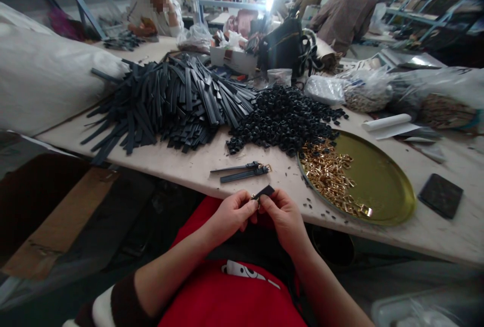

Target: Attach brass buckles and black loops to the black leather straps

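Close to the table's front edge, my left hand [239,211] and my right hand [282,213] meet over my lap. Both are closed on a dark strap [265,193]; its end sticks up between my fingers. A small gold buckle [254,197] shows at my left fingertips, partly hidden by them. Just beyond my hands lie two straps fitted with gold buckles [244,171]. Further back is a large heap of dark straps [162,100], and right of it a pile of small black loops [280,115]. Gold buckles [328,170] fill the left side of a round tray [389,191].
A black flat object [440,196] lies right of the tray. Plastic bags [366,92] and a white roll [386,122] sit behind it. At the left stands a big white sack [49,69]. Co-workers [350,9] are across the table [189,168].
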`<state>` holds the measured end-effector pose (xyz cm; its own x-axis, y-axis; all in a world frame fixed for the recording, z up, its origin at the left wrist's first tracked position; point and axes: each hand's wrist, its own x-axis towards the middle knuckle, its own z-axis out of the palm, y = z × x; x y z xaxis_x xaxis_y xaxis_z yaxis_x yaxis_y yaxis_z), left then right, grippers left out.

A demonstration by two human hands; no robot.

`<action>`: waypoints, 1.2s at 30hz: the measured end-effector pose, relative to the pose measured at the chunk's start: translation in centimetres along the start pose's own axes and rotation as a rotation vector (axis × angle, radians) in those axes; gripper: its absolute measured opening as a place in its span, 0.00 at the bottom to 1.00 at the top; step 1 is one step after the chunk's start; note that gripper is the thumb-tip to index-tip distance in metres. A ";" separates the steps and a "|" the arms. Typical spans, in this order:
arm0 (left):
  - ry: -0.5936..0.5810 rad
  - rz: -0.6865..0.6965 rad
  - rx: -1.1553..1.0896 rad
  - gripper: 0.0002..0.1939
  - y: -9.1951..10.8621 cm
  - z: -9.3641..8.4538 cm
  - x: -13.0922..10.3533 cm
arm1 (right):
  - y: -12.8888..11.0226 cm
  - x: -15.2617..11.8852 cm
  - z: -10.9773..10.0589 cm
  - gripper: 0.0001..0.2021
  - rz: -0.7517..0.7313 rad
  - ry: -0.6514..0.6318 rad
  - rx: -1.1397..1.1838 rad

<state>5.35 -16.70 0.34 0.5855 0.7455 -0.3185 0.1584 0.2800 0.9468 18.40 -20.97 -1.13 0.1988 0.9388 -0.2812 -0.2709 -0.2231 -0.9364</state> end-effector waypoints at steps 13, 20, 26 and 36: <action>0.104 -0.055 0.126 0.12 -0.5 0.1 0.0 | 1.2 0.3 -0.5 0.08 -0.183 0.039 -0.283; -0.005 -0.037 0.388 0.16 0.2 -1.2 0.2 | 0.6 1.3 -1.4 0.09 0.027 -0.161 -0.266; 0.032 -0.072 0.281 0.15 0.9 -2.0 3.0 | -1.4 3.3 -2.3 0.07 -0.113 -0.283 -0.457; 0.091 -0.020 0.238 0.14 0.9 -3.3 6.7 | -3.9 18.8 -5.1 0.09 -0.428 0.049 -1.164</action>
<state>6.77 -9.46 -1.12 0.5083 0.7957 -0.3295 0.3584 0.1525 0.9210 28.00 -3.77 -3.80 0.1071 0.9883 0.1086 0.8161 -0.0250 -0.5774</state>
